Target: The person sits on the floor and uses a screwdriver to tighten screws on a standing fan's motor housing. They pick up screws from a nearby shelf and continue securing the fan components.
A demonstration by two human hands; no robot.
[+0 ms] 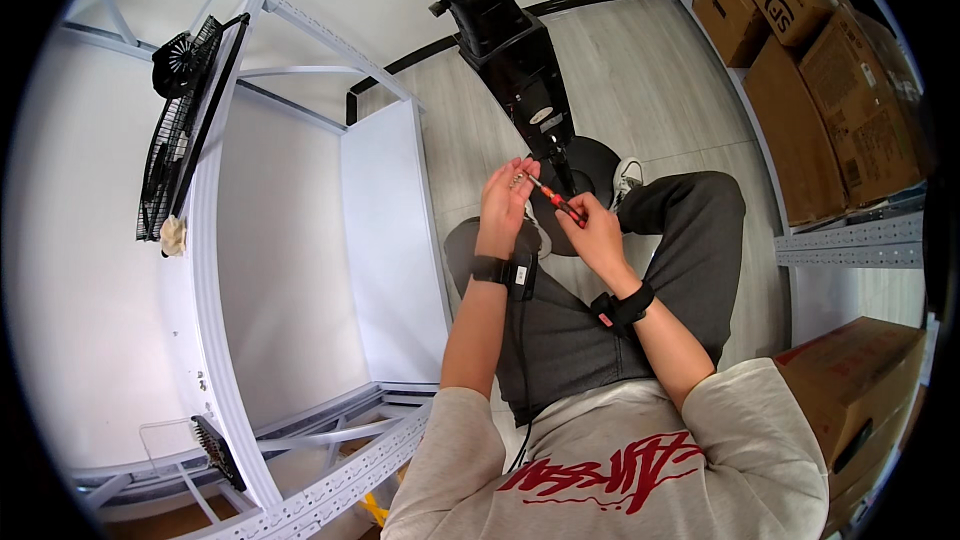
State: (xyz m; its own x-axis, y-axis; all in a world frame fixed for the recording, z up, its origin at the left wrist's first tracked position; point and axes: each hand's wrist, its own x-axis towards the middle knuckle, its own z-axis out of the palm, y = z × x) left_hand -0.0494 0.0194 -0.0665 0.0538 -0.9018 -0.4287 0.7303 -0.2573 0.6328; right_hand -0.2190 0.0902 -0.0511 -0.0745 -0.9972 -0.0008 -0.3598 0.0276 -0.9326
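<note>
White metal shelving (208, 310) filled the left of the frame, and pale wood-patterned floor (625, 65) spread across the upper middle. Brown cardboard boxes (780, 130) were stacked at the upper right, with a further carton (850, 375) at the lower right. From the top edge a black upright appliance (520, 75) slanted down toward the centre, its lower end over a round black base (602, 168). A black wire grille (165, 165) hung against the shelving at the upper left.

Near the centre of the frame, the left hand (502, 202) was partly open and cupped, small metal pieces (517, 180) lying at its palm and fingers. The right hand (597, 235), just beside it, had its fingers closed around the handle of a red-and-black screwdriver (557, 201). The shaft pointed up and left toward the pieces; whether the tip touched them could not be told. Each wrist wore a black strap (630, 306).
</note>
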